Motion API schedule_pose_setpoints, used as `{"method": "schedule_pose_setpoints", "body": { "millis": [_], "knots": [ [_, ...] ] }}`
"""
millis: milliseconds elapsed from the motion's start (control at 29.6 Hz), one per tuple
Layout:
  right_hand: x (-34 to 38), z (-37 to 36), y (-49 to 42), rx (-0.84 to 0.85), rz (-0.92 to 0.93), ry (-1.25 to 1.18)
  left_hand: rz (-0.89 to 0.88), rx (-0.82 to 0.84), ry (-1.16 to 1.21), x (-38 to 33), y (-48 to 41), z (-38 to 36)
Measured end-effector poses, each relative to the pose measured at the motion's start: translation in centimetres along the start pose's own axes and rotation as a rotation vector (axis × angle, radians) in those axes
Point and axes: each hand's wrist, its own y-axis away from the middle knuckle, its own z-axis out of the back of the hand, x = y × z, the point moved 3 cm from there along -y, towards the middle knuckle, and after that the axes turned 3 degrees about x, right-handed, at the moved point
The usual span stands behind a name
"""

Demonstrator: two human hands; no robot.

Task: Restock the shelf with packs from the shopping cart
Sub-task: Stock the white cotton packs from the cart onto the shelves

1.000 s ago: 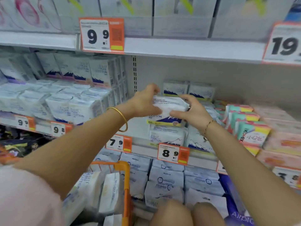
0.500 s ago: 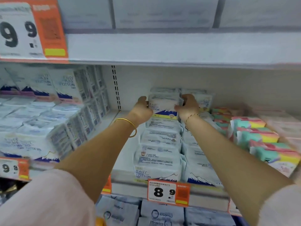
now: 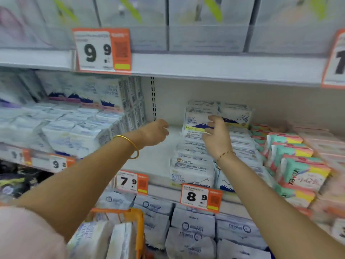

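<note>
A white "Pure Cotton" pack [image 3: 197,118] with a blue mountain print stands upright at the back of the middle shelf [image 3: 158,157], on top of a row of the same packs [image 3: 192,171]. My right hand [image 3: 217,139] is at that pack's right front edge, with its loosely bent fingertips touching the front face. To the left of the pack and apart from it, my left hand [image 3: 155,132] hovers over bare shelf with loosely curled fingers that hold nothing. The orange shopping cart [image 3: 139,230] at the bottom left holds more white packs [image 3: 97,240].
Stacks of similar white packs [image 3: 74,131] fill the shelf's left bay. Colourful Kotex packs [image 3: 298,171] line the right. Orange price tags [image 3: 201,197] hang on the shelf edge. Boxes [image 3: 205,25] sit on the shelf above, and bluish packs [image 3: 192,227] on the one below.
Both hands gripped the pack at the shelf's back; now my left hand has let go and drawn back left. The view has pulled back, showing the cart again.
</note>
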Motion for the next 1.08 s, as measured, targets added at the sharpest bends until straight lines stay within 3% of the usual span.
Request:
{"method": "schedule_pose_setpoints", "body": {
  "millis": [101,202,304,371,438,573,708,776,911,1079],
  "knots": [
    [2.4,-3.5,5.6,0.249,0.017,-0.087,0.023,0.093,0.017,2.2,6.6,1.0],
    [6.2,-9.3,13.4,0.697,-0.051,-0.206,0.128,0.063,-0.070,6.4,15.7,2.6],
    [7.8,-12.6,17.8,0.890,-0.013,-0.184,0.171,0.046,-0.256,9.6,21.6,4.5],
    [9.5,-14.7,21.0,0.989,0.053,-0.108,0.233,0.128,-0.354,12.6,26.8,5.4],
    [9.9,-15.7,22.3,0.994,0.105,0.022,0.263,0.211,-0.446,14.4,28.6,5.0],
    [9.5,-18.3,24.6,1.057,0.227,0.523,0.292,0.307,-0.584,17.0,28.2,2.5],
    [8.6,-19.1,24.8,1.004,0.118,0.262,0.242,0.304,-0.558,17.5,27.0,2.4],
    [8.1,-17.8,23.6,0.931,0.129,0.096,0.232,0.223,-0.453,17.2,26.7,3.7],
    [7.2,-11.5,20.2,0.684,0.302,-0.121,0.221,-0.043,0.207,15.2,25.1,6.1],
    [5.2,-4.7,17.1,0.387,0.377,-0.214,0.220,0.255,0.523,9.6,19.9,1.9]
  ]
}}
